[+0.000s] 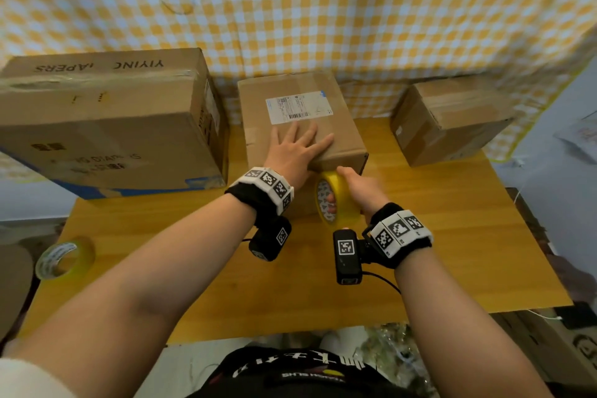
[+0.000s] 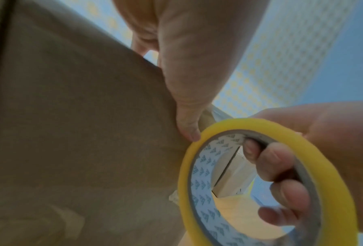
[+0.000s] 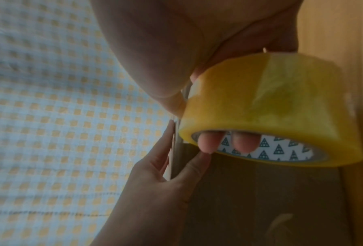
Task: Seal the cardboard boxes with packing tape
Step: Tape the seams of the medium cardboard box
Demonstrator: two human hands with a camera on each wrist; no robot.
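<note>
A middle cardboard box with a white shipping label stands on the wooden table. My left hand lies flat on its top near the front edge, fingers spread, thumb down over the front face. My right hand grips a yellow tape roll against the box's front face, fingers curled through the core. The roll and the fingers inside it also show in the right wrist view, with the left hand on the box edge.
A large diaper box stands at the left, a smaller taped box at the right. A second tape roll lies near the table's left front corner. A yellow-checked cloth hangs behind.
</note>
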